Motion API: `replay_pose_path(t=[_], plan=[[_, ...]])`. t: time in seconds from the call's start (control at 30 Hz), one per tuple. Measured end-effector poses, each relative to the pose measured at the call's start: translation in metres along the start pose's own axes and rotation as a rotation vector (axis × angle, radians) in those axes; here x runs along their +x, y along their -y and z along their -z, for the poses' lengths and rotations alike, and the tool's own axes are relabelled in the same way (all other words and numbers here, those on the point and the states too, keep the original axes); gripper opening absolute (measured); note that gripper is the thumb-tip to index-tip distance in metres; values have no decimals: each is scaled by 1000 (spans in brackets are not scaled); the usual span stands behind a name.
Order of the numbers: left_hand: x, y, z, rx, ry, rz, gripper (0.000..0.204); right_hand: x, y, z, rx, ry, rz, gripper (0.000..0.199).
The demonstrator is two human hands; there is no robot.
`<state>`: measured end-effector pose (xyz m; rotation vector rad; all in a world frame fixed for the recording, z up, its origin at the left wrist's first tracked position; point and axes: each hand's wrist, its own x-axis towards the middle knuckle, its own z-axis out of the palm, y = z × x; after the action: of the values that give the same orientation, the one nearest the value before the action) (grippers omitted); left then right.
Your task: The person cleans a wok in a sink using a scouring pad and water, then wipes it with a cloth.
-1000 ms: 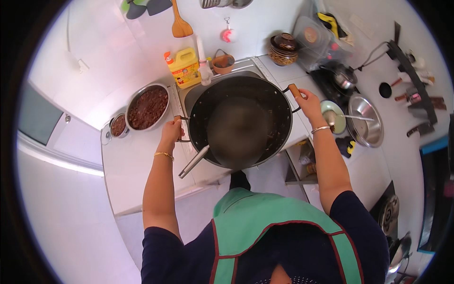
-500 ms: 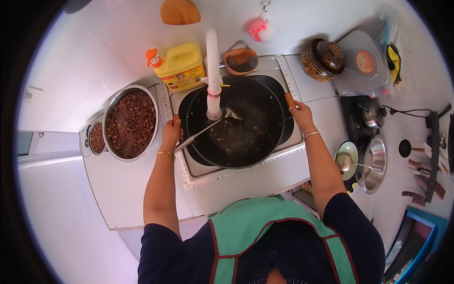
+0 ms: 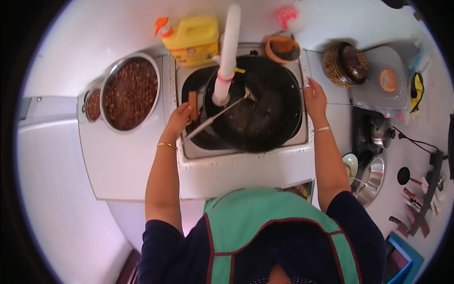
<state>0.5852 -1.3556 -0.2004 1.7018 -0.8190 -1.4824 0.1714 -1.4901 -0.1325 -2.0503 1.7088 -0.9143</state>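
A large black wok [image 3: 265,128] sits tilted in the sink, its left side raised. My left hand [image 3: 180,118] is closed on its brown wooden side handle [image 3: 193,105]. Along the wok's far right rim lies my right hand [image 3: 315,98], fingers stretched out and apart; the handle on that side does not show. A long-handled metal utensil [image 3: 208,124] slants from beside my left wrist into the wok; its head is hard to make out. Over the wok hangs a white faucet [image 3: 229,52] with a pink band and a yellow tie.
At left stands a metal basin [image 3: 157,90] of reddish-brown chopped food, with a smaller bowl [image 3: 92,105] beside it. A yellow jug [image 3: 196,40] and an orange caddy [image 3: 282,49] line the back. Lidded pot [image 3: 345,64], steel basin [image 3: 373,177] and hanging knives [image 3: 410,201] are at right.
The wok has shifted right and tilted, its left handle lifting with my left hand. My right hand has moved off its visible grip and its fingers have straightened. My view has shifted too.
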Motion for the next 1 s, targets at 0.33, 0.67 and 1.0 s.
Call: replay_pose_path(t=[0.33, 0.67, 1.0], plan=[[-32, -17, -16, 111, -18, -81, 38, 70, 126, -154, 322, 540, 508, 29], [77, 44, -15, -264, -42, 240, 41, 60, 130, -95, 352, 650, 424, 36], [142, 182, -47, 429, 129, 246, 35, 1, 65, 20, -34, 232, 55, 29]])
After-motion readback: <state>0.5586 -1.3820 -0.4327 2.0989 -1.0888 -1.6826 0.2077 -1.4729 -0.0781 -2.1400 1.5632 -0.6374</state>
